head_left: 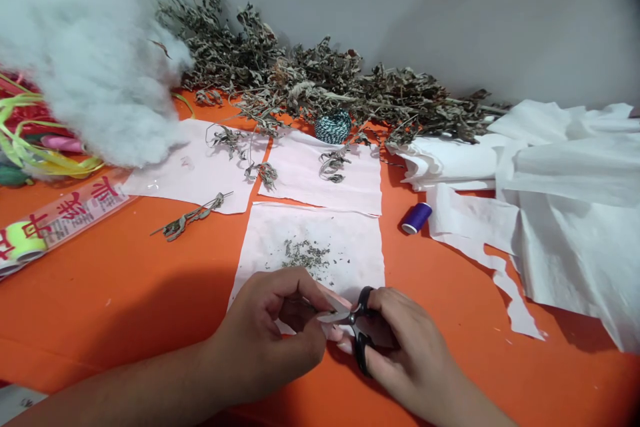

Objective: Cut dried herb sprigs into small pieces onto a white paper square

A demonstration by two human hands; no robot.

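My right hand [407,340] has its thumb and fingers through the black handles of a small pair of scissors [353,318], whose blades point left. At the blade tips, my left hand [273,330] is closed in a pinch; whatever it holds is mostly hidden by the fingers, with only a tiny dark bit showing near the blades. Both hands are over the near edge of a white cloth square [260,233]. Chopped dried leaf [305,255] lies scattered in the middle of that square, just beyond my left hand.
Dried leafy stalks [300,73] line the wall, a dark-and-white twine ball [333,127] before them. White stuffing [110,67] heaps at left above a plastic-wrapped thread pack [65,213]. A loose sprig [193,215] lies nearby. Right are a purple thread spool [417,219] and white cloth [565,213].
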